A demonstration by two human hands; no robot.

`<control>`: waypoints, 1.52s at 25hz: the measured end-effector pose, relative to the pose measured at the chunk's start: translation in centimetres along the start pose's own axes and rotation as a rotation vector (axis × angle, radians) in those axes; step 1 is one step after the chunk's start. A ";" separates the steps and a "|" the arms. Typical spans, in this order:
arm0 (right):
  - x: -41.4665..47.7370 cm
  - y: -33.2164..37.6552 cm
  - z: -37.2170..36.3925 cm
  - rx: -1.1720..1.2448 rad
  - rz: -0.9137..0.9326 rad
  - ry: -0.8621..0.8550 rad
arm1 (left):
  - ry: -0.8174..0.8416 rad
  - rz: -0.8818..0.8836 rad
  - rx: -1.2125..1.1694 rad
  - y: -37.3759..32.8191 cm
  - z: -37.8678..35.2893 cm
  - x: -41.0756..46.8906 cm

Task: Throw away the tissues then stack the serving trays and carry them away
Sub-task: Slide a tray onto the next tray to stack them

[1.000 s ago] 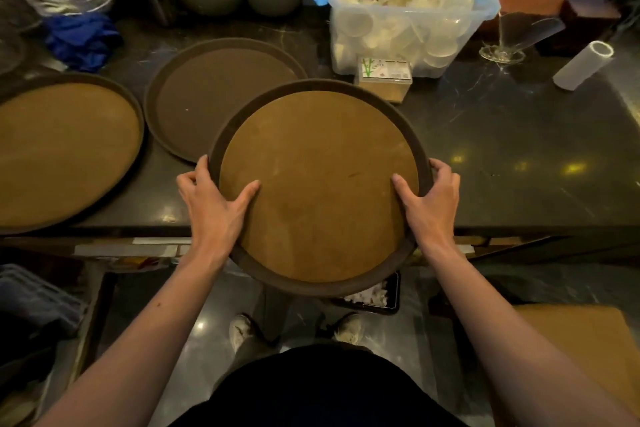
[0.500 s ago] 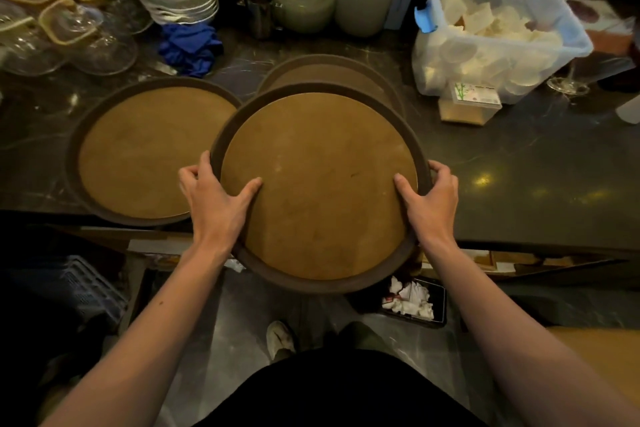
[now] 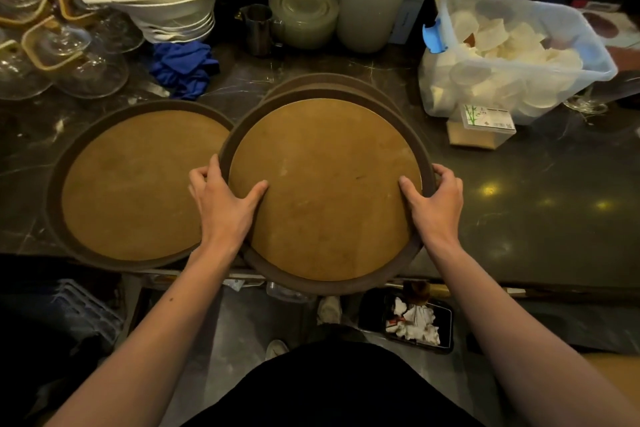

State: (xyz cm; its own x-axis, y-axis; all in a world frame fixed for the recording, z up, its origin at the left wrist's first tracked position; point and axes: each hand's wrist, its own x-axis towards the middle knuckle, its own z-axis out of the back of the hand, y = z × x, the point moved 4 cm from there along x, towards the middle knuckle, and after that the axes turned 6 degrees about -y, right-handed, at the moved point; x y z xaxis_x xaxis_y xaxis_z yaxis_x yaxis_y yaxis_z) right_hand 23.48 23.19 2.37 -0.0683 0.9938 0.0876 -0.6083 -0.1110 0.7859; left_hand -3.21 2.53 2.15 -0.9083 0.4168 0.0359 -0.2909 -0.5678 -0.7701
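I hold a round brown serving tray (image 3: 325, 184) with a tan cork-like inner face at the counter's front edge. My left hand (image 3: 221, 198) grips its left rim and my right hand (image 3: 436, 201) grips its right rim. It covers most of a second tray (image 3: 304, 81), whose far rim shows behind it. A third tray (image 3: 131, 184) lies flat on the dark counter to the left, its right rim under the held tray's edge. Crumpled white tissues (image 3: 415, 321) fill a black bin on the floor below.
A clear plastic tub of white cups (image 3: 512, 55) and a small box (image 3: 485, 123) stand at the right. Stacked white bowls (image 3: 166, 7), a blue cloth (image 3: 183, 68), glass lids (image 3: 65, 55), a metal jug (image 3: 258, 28) and plastic containers (image 3: 370, 0) line the back.
The tray in my hands has shifted left and forward over the middle tray, now covering nearly all of it. The view has swung left, bringing the left tray beside it.
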 end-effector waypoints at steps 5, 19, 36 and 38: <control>5.7 -1.9 -1.3 -0.002 -0.058 0.032 | -0.024 0.065 0.047 -2.9 -4.2 2.2; 13.0 -2.2 -6.4 0.051 -0.150 0.084 | -0.023 0.124 0.063 -4.6 -9.4 9.2; 14.4 -2.5 -10.1 -0.024 -0.150 0.121 | 0.050 0.053 0.240 -2.4 -12.2 12.4; 14.4 -2.6 -10.2 -0.026 -0.153 0.136 | 0.046 0.041 0.282 -2.3 -12.3 12.2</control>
State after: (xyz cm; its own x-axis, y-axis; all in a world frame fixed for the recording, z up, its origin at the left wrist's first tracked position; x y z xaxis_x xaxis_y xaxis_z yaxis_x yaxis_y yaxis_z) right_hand 15.99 37.82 -4.62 -0.0787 0.9901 -0.1161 -0.6398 0.0392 0.7676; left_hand -9.93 17.70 -3.48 -0.9082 0.4178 -0.0253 -0.3325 -0.7569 -0.5626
